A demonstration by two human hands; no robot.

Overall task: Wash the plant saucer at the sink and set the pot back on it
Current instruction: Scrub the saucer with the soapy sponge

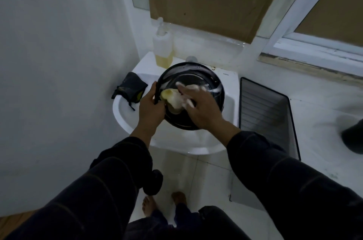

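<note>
A: Where is the saucer sitting?
B: The black saucer (pixel 198 74) is being held tilted over the white sink (pixel 125 120). The left hand (pixel 150 106) is curling its grip around the saucer's left rim.
A: And the right hand?
B: The right hand (pixel 200 108), fingers soapy, is pressing a foamy yellow sponge (pixel 172 98) into the saucer. The sink is reading "TOTO"
</note>
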